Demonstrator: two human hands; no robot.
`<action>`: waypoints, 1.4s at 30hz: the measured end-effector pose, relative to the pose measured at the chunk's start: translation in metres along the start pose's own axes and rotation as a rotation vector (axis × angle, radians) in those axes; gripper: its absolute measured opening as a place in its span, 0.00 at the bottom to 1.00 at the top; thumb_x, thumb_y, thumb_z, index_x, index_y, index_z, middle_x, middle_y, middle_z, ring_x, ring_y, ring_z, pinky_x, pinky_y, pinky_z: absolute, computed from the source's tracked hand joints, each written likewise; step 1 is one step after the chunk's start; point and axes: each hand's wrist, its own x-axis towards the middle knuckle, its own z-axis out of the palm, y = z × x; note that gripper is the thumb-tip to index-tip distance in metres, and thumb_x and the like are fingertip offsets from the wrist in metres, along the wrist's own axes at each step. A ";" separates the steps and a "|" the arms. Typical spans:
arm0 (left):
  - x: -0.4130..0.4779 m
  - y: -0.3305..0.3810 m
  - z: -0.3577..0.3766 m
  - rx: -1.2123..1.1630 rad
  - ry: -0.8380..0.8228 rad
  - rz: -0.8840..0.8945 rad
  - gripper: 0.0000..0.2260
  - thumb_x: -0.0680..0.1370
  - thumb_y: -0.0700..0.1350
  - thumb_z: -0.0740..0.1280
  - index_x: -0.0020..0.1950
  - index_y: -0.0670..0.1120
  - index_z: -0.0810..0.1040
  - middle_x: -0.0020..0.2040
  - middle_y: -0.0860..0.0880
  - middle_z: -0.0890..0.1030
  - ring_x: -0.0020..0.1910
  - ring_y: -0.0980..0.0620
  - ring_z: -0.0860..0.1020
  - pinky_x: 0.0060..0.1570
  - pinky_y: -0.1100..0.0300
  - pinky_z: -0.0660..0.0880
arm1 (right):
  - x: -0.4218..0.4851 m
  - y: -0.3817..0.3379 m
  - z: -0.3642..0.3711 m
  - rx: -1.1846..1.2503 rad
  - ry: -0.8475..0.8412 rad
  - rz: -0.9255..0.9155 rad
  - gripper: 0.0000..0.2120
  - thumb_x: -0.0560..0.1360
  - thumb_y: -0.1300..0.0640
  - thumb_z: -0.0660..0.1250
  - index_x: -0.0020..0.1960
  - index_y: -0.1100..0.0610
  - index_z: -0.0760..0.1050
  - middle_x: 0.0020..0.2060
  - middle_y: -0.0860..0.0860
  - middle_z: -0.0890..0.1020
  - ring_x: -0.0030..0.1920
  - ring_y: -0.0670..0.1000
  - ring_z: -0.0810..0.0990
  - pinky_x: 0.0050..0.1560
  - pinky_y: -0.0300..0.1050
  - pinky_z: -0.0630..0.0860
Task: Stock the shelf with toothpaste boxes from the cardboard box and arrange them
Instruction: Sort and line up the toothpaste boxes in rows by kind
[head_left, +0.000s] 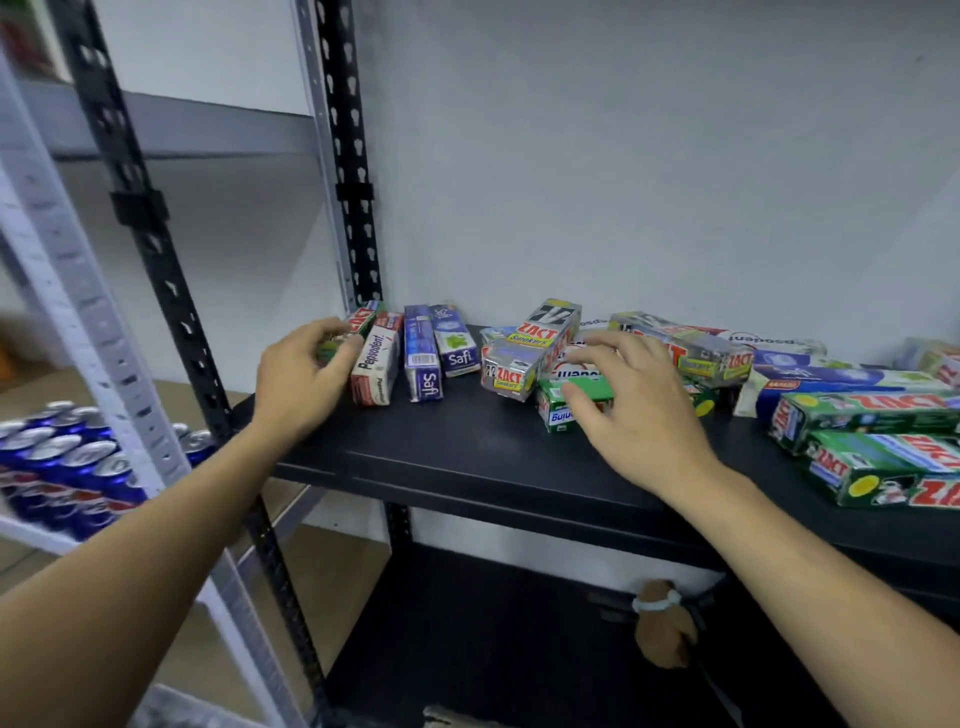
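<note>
Left hand (304, 371) at the far left end of the black shelf (467, 452) — grip clamped on a green-and-red Zact box (363, 318) set close against the upright post (348, 156), just beside a white Pepsodent box (376, 358) and two purple Safi boxes (423, 364) lined up on edge. Right hand (631, 410) mid-shelf, grip apart, fingers spread and loose over a small green box (558, 410) beside a silver Zact Smokers box (524, 348); cannot tell whether the fingertips touch it. More toothpaste boxes (857, 415) lie jumbled along the shelf to the right — blue cans (62, 457) on the grey rack at left.
</note>
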 end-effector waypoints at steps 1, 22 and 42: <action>0.004 -0.005 0.000 -0.037 -0.008 -0.066 0.16 0.79 0.58 0.65 0.61 0.51 0.81 0.60 0.50 0.82 0.56 0.49 0.79 0.59 0.54 0.74 | 0.008 -0.006 0.004 0.016 -0.013 -0.015 0.14 0.76 0.49 0.65 0.59 0.50 0.78 0.62 0.47 0.75 0.65 0.51 0.68 0.67 0.50 0.66; 0.015 -0.025 0.010 0.005 -0.232 -0.120 0.28 0.75 0.65 0.66 0.73 0.57 0.71 0.78 0.52 0.64 0.76 0.50 0.64 0.72 0.51 0.61 | 0.079 -0.011 0.022 0.050 -0.463 -0.138 0.06 0.70 0.45 0.62 0.44 0.43 0.76 0.65 0.42 0.75 0.68 0.44 0.70 0.62 0.41 0.64; 0.009 -0.014 0.004 -0.002 -0.248 -0.138 0.28 0.77 0.64 0.65 0.75 0.55 0.69 0.78 0.53 0.64 0.74 0.50 0.65 0.69 0.50 0.65 | 0.088 0.010 0.015 -0.038 -0.514 0.034 0.18 0.68 0.58 0.73 0.56 0.45 0.78 0.72 0.42 0.69 0.72 0.49 0.68 0.70 0.46 0.66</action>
